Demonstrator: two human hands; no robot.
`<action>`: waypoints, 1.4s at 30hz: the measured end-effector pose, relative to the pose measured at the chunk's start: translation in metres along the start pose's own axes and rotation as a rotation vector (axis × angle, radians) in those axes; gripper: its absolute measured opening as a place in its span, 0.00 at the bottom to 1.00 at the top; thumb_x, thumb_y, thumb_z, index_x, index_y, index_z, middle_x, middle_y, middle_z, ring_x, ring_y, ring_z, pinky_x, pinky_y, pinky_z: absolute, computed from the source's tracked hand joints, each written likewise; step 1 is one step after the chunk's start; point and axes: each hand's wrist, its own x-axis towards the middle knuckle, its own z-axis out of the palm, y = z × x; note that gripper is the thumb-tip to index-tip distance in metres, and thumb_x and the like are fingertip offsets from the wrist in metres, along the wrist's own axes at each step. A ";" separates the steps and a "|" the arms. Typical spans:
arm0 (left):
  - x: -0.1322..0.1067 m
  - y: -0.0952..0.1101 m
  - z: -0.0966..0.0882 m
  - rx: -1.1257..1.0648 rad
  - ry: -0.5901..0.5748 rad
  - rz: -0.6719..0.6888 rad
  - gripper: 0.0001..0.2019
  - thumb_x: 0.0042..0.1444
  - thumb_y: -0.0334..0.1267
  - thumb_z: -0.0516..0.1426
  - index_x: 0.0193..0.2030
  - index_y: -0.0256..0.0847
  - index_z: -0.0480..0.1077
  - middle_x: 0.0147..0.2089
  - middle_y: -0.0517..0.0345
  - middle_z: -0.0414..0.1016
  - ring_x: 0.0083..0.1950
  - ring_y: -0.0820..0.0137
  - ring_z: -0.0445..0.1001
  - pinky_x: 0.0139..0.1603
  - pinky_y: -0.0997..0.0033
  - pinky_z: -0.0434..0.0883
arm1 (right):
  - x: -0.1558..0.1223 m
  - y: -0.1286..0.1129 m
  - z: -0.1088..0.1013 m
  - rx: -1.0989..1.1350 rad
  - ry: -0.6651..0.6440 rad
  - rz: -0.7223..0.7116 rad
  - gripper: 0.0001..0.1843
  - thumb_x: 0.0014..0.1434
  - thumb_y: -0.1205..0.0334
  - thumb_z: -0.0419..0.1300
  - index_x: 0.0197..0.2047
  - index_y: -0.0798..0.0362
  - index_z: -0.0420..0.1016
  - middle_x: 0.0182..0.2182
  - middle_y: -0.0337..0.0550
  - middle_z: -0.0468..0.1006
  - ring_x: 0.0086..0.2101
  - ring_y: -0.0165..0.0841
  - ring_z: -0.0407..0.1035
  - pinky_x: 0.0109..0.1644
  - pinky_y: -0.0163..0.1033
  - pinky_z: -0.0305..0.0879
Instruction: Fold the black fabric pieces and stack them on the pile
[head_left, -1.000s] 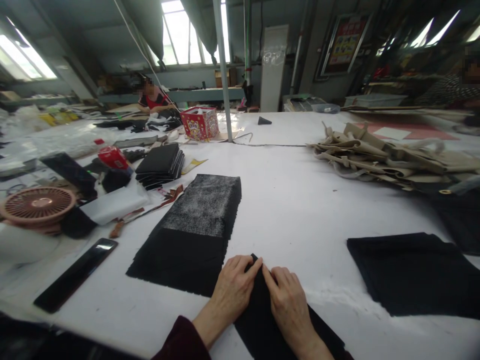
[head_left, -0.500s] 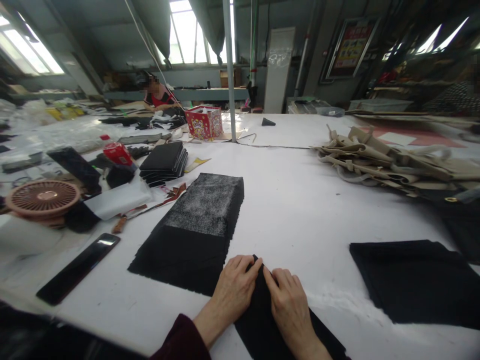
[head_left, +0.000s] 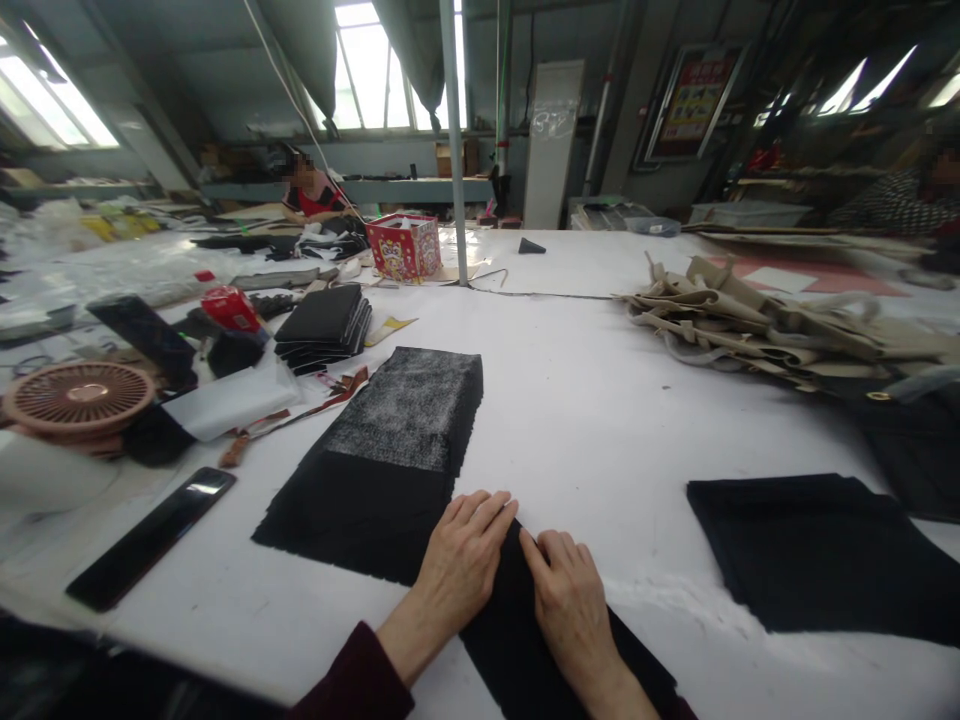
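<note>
A piece of black fabric (head_left: 517,610) lies folded on the white table in front of me, its far end narrowing between my hands. My left hand (head_left: 469,550) has its fingers pressed together on the left side of that end, palm down. On the right side, my right hand (head_left: 570,600) holds the fold with its index finger pointed forward and the other fingers curled. Fingertips hide part of the top edge. Just beyond my left hand is a stack of black fabric pieces (head_left: 352,510), with a grey speckled section (head_left: 405,400) at its far end.
More black fabric (head_left: 817,555) lies at the right, below a heap of beige pieces (head_left: 757,320). Left are a glossy black phone-like slab (head_left: 150,540), a round fan (head_left: 82,395) and a folded black stack (head_left: 319,320). A red box (head_left: 405,248) stands near a pole (head_left: 455,150); a person (head_left: 309,190) sits beyond.
My left hand has slid slightly forward over the fabric's far end, covering its tip. The right hand stays on the fold. The whole view has shifted a little.
</note>
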 end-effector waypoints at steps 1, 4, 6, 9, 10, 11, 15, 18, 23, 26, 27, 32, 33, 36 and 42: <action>0.001 0.002 0.001 0.005 -0.030 0.034 0.21 0.64 0.29 0.49 0.63 0.43 0.62 0.63 0.54 0.67 0.62 0.62 0.62 0.65 0.58 0.57 | 0.000 0.000 0.000 -0.002 -0.008 0.005 0.21 0.62 0.76 0.49 0.55 0.57 0.70 0.35 0.46 0.69 0.36 0.39 0.61 0.40 0.45 0.57; 0.003 0.004 0.005 0.049 -0.091 0.083 0.18 0.64 0.30 0.49 0.60 0.40 0.65 0.59 0.54 0.70 0.62 0.61 0.63 0.67 0.59 0.54 | 0.000 0.000 -0.002 0.000 -0.023 0.020 0.22 0.62 0.76 0.49 0.57 0.57 0.68 0.35 0.46 0.69 0.36 0.39 0.61 0.40 0.45 0.58; 0.003 0.003 0.008 0.090 -0.114 0.110 0.18 0.64 0.30 0.50 0.60 0.39 0.65 0.59 0.54 0.70 0.64 0.60 0.61 0.69 0.58 0.50 | -0.001 0.001 -0.004 0.023 -0.009 0.027 0.21 0.63 0.75 0.49 0.58 0.57 0.68 0.36 0.47 0.69 0.37 0.39 0.61 0.41 0.45 0.59; 0.003 0.003 0.007 0.134 -0.140 0.143 0.20 0.64 0.31 0.50 0.63 0.39 0.63 0.60 0.53 0.68 0.66 0.61 0.59 0.71 0.58 0.47 | -0.006 0.005 -0.006 0.088 0.038 0.032 0.19 0.65 0.74 0.47 0.56 0.58 0.69 0.37 0.47 0.69 0.37 0.38 0.62 0.41 0.43 0.60; 0.002 0.004 0.006 0.141 -0.147 0.146 0.21 0.64 0.31 0.50 0.64 0.40 0.61 0.61 0.53 0.68 0.66 0.61 0.59 0.71 0.58 0.48 | -0.008 0.007 -0.007 0.108 0.051 0.031 0.19 0.66 0.73 0.47 0.56 0.58 0.70 0.37 0.47 0.69 0.37 0.37 0.62 0.41 0.43 0.60; 0.002 0.004 0.005 0.146 -0.154 0.149 0.22 0.64 0.31 0.50 0.65 0.41 0.61 0.62 0.53 0.67 0.66 0.62 0.60 0.71 0.58 0.48 | -0.010 0.009 -0.008 0.125 0.059 0.031 0.18 0.66 0.73 0.47 0.55 0.58 0.70 0.37 0.47 0.69 0.38 0.37 0.62 0.41 0.42 0.61; 0.001 0.008 0.001 0.158 -0.173 0.169 0.23 0.62 0.30 0.51 0.64 0.44 0.61 0.63 0.53 0.64 0.66 0.61 0.59 0.71 0.57 0.48 | -0.018 0.014 -0.012 0.153 0.063 0.023 0.18 0.66 0.74 0.47 0.54 0.58 0.71 0.36 0.47 0.69 0.38 0.37 0.62 0.42 0.42 0.61; 0.001 0.010 0.000 0.162 -0.192 0.201 0.24 0.61 0.28 0.50 0.64 0.42 0.61 0.63 0.53 0.64 0.66 0.62 0.59 0.71 0.57 0.47 | -0.024 0.017 -0.016 0.125 0.073 0.009 0.18 0.65 0.75 0.46 0.53 0.58 0.71 0.36 0.47 0.68 0.37 0.36 0.61 0.42 0.42 0.61; 0.000 0.014 0.003 0.178 -0.239 0.244 0.28 0.59 0.27 0.50 0.67 0.40 0.57 0.61 0.51 0.66 0.65 0.63 0.60 0.70 0.59 0.48 | -0.035 0.020 -0.023 0.084 0.043 0.008 0.18 0.64 0.75 0.47 0.54 0.57 0.71 0.36 0.46 0.68 0.37 0.37 0.61 0.41 0.42 0.61; -0.001 0.017 0.004 0.187 -0.240 0.252 0.30 0.57 0.25 0.51 0.68 0.43 0.56 0.62 0.50 0.64 0.65 0.62 0.60 0.70 0.57 0.49 | -0.042 0.022 -0.027 0.078 0.028 0.029 0.18 0.64 0.75 0.48 0.53 0.57 0.71 0.36 0.46 0.68 0.37 0.37 0.61 0.42 0.42 0.61; -0.001 0.018 0.003 0.186 -0.236 0.253 0.31 0.57 0.24 0.50 0.67 0.43 0.56 0.62 0.50 0.64 0.65 0.62 0.60 0.70 0.57 0.49 | -0.044 0.023 -0.029 0.080 0.026 0.034 0.18 0.64 0.75 0.48 0.53 0.57 0.71 0.36 0.46 0.68 0.37 0.37 0.61 0.42 0.42 0.61; 0.001 0.023 0.001 0.131 -0.228 0.288 0.29 0.56 0.23 0.50 0.66 0.39 0.58 0.58 0.50 0.67 0.62 0.64 0.62 0.69 0.60 0.52 | -0.055 0.027 -0.035 0.115 0.031 0.038 0.18 0.65 0.75 0.47 0.53 0.56 0.71 0.36 0.46 0.68 0.37 0.37 0.61 0.42 0.43 0.60; 0.002 0.025 0.000 0.121 -0.231 0.288 0.29 0.57 0.23 0.50 0.66 0.39 0.58 0.58 0.50 0.68 0.61 0.64 0.63 0.69 0.60 0.53 | -0.056 0.027 -0.036 0.122 0.029 0.042 0.18 0.65 0.75 0.47 0.53 0.56 0.71 0.36 0.46 0.68 0.37 0.36 0.61 0.42 0.42 0.60; 0.003 0.028 0.000 0.133 -0.242 0.285 0.32 0.56 0.22 0.49 0.68 0.42 0.55 0.57 0.51 0.67 0.58 0.65 0.65 0.67 0.60 0.55 | -0.061 0.029 -0.041 0.127 -0.002 0.061 0.18 0.65 0.75 0.48 0.53 0.56 0.70 0.36 0.46 0.68 0.37 0.36 0.61 0.42 0.42 0.60; 0.005 0.032 0.003 0.154 -0.254 0.347 0.33 0.54 0.21 0.51 0.67 0.43 0.57 0.58 0.49 0.65 0.61 0.62 0.62 0.69 0.55 0.53 | -0.067 0.032 -0.048 0.120 -0.009 0.067 0.17 0.65 0.74 0.49 0.54 0.57 0.71 0.36 0.45 0.68 0.37 0.36 0.60 0.42 0.42 0.59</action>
